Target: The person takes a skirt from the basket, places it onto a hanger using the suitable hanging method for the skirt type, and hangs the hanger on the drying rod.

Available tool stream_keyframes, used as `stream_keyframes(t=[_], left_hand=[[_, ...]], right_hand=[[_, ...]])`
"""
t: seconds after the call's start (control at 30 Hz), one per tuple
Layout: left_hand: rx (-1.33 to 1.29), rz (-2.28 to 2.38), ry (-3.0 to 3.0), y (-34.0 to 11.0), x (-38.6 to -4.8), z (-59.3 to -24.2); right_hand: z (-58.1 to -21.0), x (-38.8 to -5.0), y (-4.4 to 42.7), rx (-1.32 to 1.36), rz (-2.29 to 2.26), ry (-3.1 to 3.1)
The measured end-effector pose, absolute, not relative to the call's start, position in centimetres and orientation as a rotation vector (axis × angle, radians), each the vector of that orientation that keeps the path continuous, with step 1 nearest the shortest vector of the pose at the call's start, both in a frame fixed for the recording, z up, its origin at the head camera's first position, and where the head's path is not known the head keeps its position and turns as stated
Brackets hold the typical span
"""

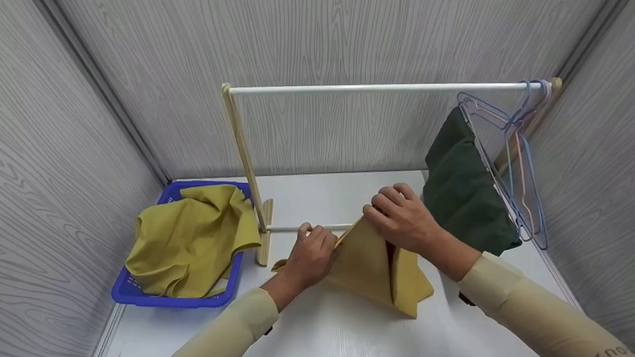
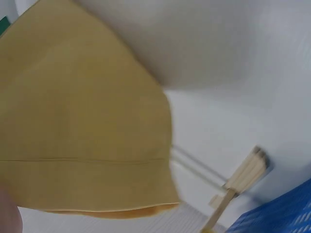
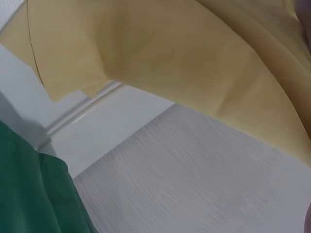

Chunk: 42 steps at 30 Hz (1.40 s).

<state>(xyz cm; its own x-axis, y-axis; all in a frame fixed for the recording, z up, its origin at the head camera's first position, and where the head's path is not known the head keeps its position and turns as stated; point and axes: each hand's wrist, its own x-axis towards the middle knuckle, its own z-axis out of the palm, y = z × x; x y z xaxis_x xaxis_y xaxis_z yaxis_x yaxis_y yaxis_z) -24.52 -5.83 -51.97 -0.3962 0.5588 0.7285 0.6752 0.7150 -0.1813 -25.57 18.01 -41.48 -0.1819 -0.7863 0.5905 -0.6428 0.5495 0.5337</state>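
Note:
A mustard-yellow cloth piece [image 1: 365,259] with a stitched hem hangs between both hands over the white table. My left hand [image 1: 310,255] grips its upper edge on the left. Higher up and to the right, my right hand [image 1: 400,216] pinches the same edge with curled fingers. Below the hands the yellow cloth [image 2: 87,111] drapes in loose folds, its hem line showing in the left wrist view. From the right wrist view, the cloth [image 3: 170,53] spreads across the top, with a dark gap between folds seen in the head view. The fingertips are partly hidden.
A blue basket [image 1: 173,302] with more yellow cloth [image 1: 188,242] stands at the left. Behind the hands rises a rack with a white rail [image 1: 384,88] and wooden posts [image 1: 242,149]. At its right end hang several hangers [image 1: 521,154] and a dark green garment [image 1: 465,189].

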Motion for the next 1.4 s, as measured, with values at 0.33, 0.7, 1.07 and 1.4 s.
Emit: stream_keyframes(t=[0.33,0.7,1.07,1.4], left_hand=[[-0.984,-0.110,-2.019,-5.1,-24.5,-49.6],[-1.025,-0.088,-2.068,-6.1,-24.5,-49.7],[-1.053,0.010,-2.125,-10.0,-25.5,-51.9],[-1.065,0.080,-2.122,-13.6,-26.2,-53.0]], right_hand=[[-41.9,-24.7,17.2,1.212,-0.419,-1.952],[-42.8,-25.6,18.8,1.175,-0.371,-1.777],[-41.6,-26.5,20.9,1.128,-0.283,-1.759],[-41.0,-27.1,21.7,1.116,-0.246,-1.670]])
